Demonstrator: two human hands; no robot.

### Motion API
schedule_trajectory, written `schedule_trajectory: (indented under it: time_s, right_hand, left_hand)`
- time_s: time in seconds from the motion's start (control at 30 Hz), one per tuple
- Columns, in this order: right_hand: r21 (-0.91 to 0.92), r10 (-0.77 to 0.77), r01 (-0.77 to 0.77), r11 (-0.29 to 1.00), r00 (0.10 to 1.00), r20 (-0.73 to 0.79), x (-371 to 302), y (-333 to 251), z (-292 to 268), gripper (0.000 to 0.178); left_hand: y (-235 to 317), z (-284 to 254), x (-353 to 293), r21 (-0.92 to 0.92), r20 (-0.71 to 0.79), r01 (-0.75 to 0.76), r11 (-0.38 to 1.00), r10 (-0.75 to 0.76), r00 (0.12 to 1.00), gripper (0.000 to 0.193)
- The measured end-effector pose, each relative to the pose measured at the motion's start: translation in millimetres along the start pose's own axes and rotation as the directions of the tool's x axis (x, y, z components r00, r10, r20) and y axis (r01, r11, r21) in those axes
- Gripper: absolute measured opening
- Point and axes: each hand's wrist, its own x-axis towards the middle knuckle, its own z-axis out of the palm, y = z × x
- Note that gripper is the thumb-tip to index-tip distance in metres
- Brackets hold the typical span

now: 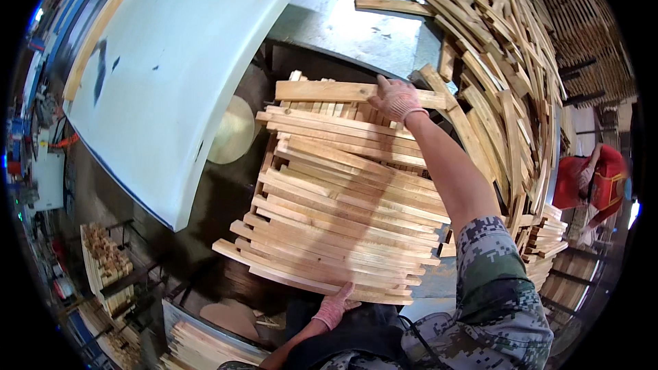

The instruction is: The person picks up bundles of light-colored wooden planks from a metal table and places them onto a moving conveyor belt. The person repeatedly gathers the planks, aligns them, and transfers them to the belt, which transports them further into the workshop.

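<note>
A layer of pale wooden strips lies side by side on a stack in front of me, their ends uneven. Beyond the layer a single wooden strip lies crosswise at the far side. My right hand, in a pinkish knit glove, grips this strip near its right end, fingers over its far edge. My left hand, gloved alike, rests against the near edge of the layer with its fingers apart, holding nothing. Under the far strip, the ends of more strips show.
A pale, worn machine panel slopes at the left. A metal table stands beyond, with a heap of loose strips curving down the right. More strips lie at the lower left. A person in red is at the far right.
</note>
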Motion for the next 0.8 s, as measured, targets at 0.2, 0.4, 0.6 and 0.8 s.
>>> schedule_trajectory:
  time_s: [0.2,0.4,0.6,0.8]
  right_hand:
    - [0.145,-0.378,0.354,0.924,0.901,0.211,-30,30,7,0.066]
    - [0.108,-0.294,0.310,0.945,0.945,-0.140,-53,21,56,0.064]
    - [0.250,-0.291,0.350,0.903,0.925,-0.246,-61,26,47,0.051]
    - [0.343,-0.117,0.161,0.925,0.982,-0.145,-52,17,33,0.059]
  left_hand:
    - [13,-11,-17,0.446,0.335,-0.349,0.824,0.208,0.919,0.071]
    - [39,4,-31,0.110,-0.026,0.047,0.993,-0.044,0.999,0.079]
    - [47,35,-47,0.223,-0.140,-0.060,0.973,0.093,0.986,0.080]
    - [71,49,-59,0.297,-0.143,-0.128,0.946,0.176,0.974,0.081]
